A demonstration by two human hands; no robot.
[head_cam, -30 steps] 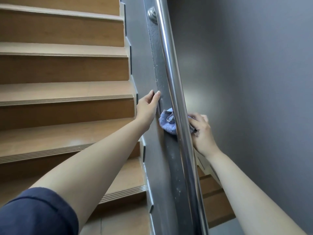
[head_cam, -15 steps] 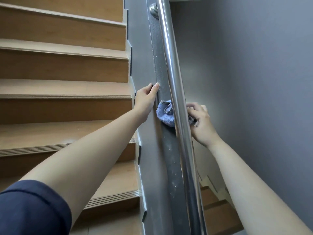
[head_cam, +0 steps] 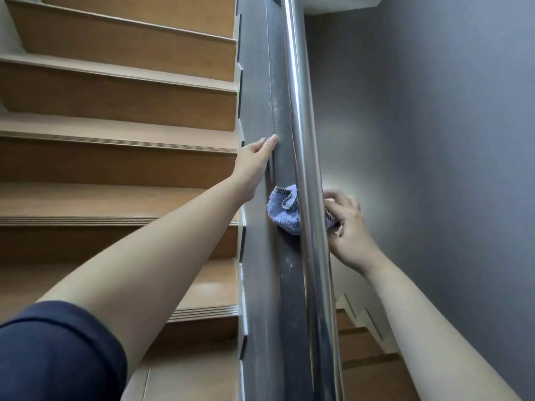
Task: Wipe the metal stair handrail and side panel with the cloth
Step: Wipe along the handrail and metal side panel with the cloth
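- Both hands have slid along the rail; the left hand [head_cam: 254,160] now sits farther ahead of the cloth [head_cam: 282,211].
- Right hand [head_cam: 347,227] fingers grip the cloth against the side panel [head_cam: 285,282], behind the handrail [head_cam: 304,140].
- Left fingers lie flat, open.
- Rail runs toward 12 o'clock; right hand is nearer.

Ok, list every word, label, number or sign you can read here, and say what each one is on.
None: no readable text shows anywhere. The handrail, side panel, cloth, steps, grey wall and dark sleeve all carry no lettering.
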